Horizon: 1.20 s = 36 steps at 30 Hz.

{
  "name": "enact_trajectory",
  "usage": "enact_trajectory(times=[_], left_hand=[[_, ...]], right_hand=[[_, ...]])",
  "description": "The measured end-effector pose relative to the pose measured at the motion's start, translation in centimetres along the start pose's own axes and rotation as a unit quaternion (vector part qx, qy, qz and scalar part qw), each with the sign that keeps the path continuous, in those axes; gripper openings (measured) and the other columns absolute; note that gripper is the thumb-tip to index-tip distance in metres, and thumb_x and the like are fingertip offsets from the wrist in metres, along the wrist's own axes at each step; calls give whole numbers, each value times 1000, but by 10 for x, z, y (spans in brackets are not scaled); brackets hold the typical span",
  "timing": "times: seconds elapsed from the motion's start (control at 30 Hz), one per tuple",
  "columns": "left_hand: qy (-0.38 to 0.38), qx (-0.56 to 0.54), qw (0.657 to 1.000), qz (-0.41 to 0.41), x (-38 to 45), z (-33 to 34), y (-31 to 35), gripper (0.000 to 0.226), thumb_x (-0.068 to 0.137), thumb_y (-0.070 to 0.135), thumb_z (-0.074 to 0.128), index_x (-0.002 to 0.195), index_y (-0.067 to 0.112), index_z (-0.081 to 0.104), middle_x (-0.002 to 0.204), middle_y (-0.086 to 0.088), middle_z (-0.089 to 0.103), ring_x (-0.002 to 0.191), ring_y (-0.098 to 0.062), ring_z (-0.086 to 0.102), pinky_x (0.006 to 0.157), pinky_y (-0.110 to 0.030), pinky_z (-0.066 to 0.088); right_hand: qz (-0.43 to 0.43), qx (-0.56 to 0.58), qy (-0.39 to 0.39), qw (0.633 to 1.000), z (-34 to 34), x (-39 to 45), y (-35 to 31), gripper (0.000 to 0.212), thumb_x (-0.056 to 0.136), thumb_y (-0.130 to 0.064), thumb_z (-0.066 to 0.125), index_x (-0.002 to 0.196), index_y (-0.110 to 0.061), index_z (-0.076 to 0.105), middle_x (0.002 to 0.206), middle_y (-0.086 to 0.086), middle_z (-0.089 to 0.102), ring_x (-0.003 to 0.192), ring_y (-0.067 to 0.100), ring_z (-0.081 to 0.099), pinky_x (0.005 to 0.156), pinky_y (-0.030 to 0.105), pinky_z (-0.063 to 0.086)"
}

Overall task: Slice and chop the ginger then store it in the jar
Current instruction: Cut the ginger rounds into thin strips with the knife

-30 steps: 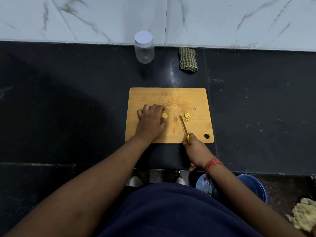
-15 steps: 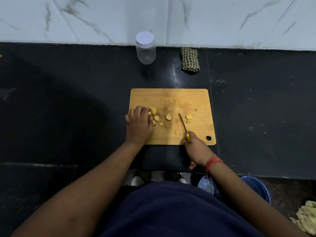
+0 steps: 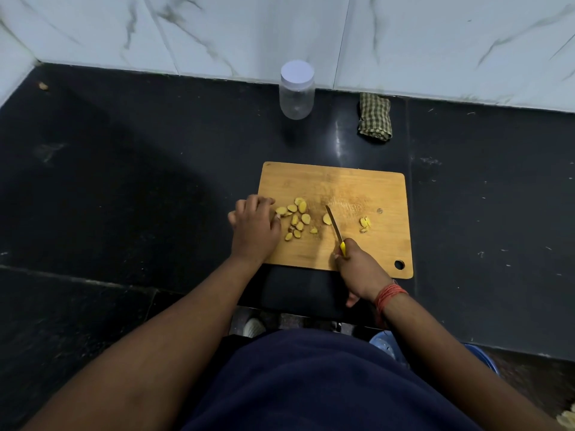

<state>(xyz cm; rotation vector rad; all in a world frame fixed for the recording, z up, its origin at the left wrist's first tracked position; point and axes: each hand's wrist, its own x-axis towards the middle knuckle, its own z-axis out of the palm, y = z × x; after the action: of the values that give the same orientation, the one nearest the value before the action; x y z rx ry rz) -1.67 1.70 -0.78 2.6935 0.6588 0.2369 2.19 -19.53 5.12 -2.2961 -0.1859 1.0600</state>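
Several yellow ginger slices (image 3: 296,219) lie scattered on the left half of the wooden cutting board (image 3: 367,185). A small heap of finer ginger bits (image 3: 364,224) sits further right. My left hand (image 3: 255,227) rests at the board's left edge with fingers curled under, thumb beside the slices, nothing visible in it. My right hand (image 3: 357,269) grips the yellow handle of a small knife (image 3: 333,224); its blade points away and left, next to one lone slice. The clear jar (image 3: 296,92) with its white lid on stands behind the board by the wall.
A folded checked cloth (image 3: 375,121) lies right of the jar on the black counter (image 3: 124,181). White marble wall tiles back the counter. A blue bucket (image 3: 387,346) sits below the counter edge, and pale peelings (image 3: 567,423) show at the bottom right corner.
My left hand slid left off the ginger to the board's edge, uncovering the spread slices. The knife in my right hand shifted slightly toward the lone slice.
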Motion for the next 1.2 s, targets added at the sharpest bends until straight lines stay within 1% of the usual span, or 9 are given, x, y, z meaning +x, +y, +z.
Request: enact_trajectory(times=[0.1, 0.2, 0.37, 0.47, 0.57, 0.73, 0.87, 0.93, 1.2], left_hand=[[-17, 19, 999, 19, 2, 0, -1, 36, 94, 37, 57, 127, 24, 61, 124, -1, 51, 117, -22, 41, 97, -44, 33], [-24, 23, 999, 33, 4, -1, -1, 33, 93, 38, 58, 123, 26, 65, 123, 0, 51, 116, -21, 41, 97, -44, 32], [6, -6, 999, 33, 7, -2, 5, 31, 88, 43, 63, 113, 24, 64, 117, 4, 53, 113, -19, 42, 96, -42, 33], [14, -12, 998, 59, 7, 1, 20, 31, 85, 46, 64, 107, 24, 62, 113, 5, 53, 109, -19, 44, 93, -41, 34], [3, -9, 995, 101, 7, 7, 44, 31, 84, 50, 64, 102, 24, 60, 111, 5, 53, 108, -19, 44, 89, -38, 30], [-28, 3, 993, 117, 8, 19, 72, 34, 85, 54, 61, 103, 25, 60, 115, 5, 52, 110, -19, 42, 89, -38, 29], [-33, 30, 991, 123, 9, 24, 78, 36, 86, 56, 59, 104, 25, 60, 116, 4, 53, 109, -19, 43, 89, -39, 31], [-39, 41, 991, 121, 9, 27, 78, 38, 87, 57, 58, 107, 24, 59, 118, 3, 52, 111, -20, 42, 90, -39, 31], [-43, 58, 991, 116, 11, 32, 77, 42, 88, 58, 56, 111, 24, 59, 120, 2, 52, 111, -20, 43, 91, -40, 33]], right_hand=[[-1, 10, -5, 1000, -2, -1, -2, 10, 103, -19, 33, 108, -13, 39, 88, 20, 58, 38, 31, 60, 36, 32, 49], [1, 20, -9, 1000, -4, -3, -3, 11, 103, -20, 34, 111, -14, 38, 87, 19, 58, 38, 30, 60, 36, 31, 49], [0, 21, -6, 1000, -8, -4, -1, 11, 103, -20, 33, 110, -14, 39, 84, 18, 59, 38, 29, 60, 38, 36, 53], [6, 20, 3, 1000, -11, -3, 2, 15, 103, -21, 33, 115, -16, 38, 87, 16, 58, 39, 31, 61, 36, 32, 51], [16, 23, 11, 1000, -16, -2, 7, 17, 103, -23, 31, 117, -15, 37, 89, 19, 58, 40, 34, 62, 35, 29, 48], [29, 35, 20, 999, -24, -7, 15, 16, 103, -25, 31, 114, -15, 38, 87, 20, 60, 45, 36, 64, 41, 36, 55], [38, 50, 20, 998, -28, -9, 22, 16, 103, -25, 32, 113, -15, 39, 87, 19, 61, 43, 33, 63, 39, 33, 52], [40, 55, 20, 997, -29, -10, 25, 15, 103, -24, 32, 113, -16, 39, 87, 18, 60, 41, 31, 62, 39, 33, 52], [39, 49, 23, 998, -35, -10, 27, 17, 103, -27, 32, 113, -16, 41, 92, 15, 59, 47, 36, 65, 43, 36, 56]])
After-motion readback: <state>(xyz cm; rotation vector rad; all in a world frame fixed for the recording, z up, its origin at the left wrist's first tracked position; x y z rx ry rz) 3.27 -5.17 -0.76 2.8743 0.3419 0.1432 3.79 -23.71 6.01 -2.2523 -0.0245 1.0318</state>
